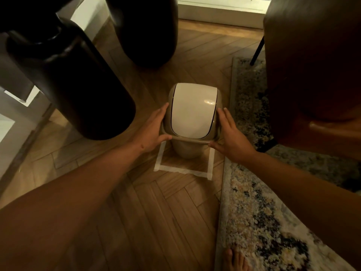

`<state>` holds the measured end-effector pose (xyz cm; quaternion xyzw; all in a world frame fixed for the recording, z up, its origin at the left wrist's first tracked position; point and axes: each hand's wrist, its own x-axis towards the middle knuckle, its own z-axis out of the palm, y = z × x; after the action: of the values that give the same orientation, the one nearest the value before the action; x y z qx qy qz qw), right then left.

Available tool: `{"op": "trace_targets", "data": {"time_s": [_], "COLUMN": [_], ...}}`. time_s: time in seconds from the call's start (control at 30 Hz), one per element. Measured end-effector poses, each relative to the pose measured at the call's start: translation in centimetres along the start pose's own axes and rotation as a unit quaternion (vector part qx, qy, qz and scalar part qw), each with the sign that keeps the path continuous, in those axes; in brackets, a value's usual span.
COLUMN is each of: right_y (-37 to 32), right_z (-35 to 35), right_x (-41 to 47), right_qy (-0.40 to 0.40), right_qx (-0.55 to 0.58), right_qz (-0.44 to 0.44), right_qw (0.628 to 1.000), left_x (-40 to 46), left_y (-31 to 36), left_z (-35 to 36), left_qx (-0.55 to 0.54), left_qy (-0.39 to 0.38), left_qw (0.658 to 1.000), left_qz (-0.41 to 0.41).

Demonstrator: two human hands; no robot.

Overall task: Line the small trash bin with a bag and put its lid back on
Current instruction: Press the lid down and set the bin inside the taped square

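A small beige trash bin (184, 150) stands on the wooden floor inside a square of white tape (182, 170). Its beige lid frame with a white swing flap (192, 109) sits on top. My left hand (151, 132) presses against the lid's left side, thumb under the rim at the front. My right hand (229, 135) holds the lid's right side in the same way, fingers stretched along it. No bag shows anywhere in this view. The bin's inside is hidden by the lid.
Two tall dark round vessels (78, 85) (144, 30) stand at the left and behind the bin. A brown chair (312, 65) fills the right. A patterned rug (259, 222) lies right of the bin. A bare foot (235, 261) shows at the bottom edge.
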<state>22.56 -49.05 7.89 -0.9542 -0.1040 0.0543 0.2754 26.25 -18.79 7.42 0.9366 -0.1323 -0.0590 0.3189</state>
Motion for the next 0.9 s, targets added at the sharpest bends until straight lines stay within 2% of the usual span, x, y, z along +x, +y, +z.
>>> {"op": "trace_targets", "data": {"time_s": [0.7,0.9], "right_y": [-0.3,-0.5], "right_z": [0.4,0.2], "right_x": [-0.1,-0.1], "right_qy": [0.009,0.002], "right_qx": [0.014,0.025], "right_qz": [0.0,0.002], "right_qw": [1.0,1.0], "left_x": [0.1,-0.7], "left_y": [0.1,-0.3], "left_z": [-0.3,0.8], "left_qx": [-0.036,-0.104], "left_qy": [-0.008,0.014], "left_qw": [0.999,0.99], "left_qz": [-0.002,-0.093]}}
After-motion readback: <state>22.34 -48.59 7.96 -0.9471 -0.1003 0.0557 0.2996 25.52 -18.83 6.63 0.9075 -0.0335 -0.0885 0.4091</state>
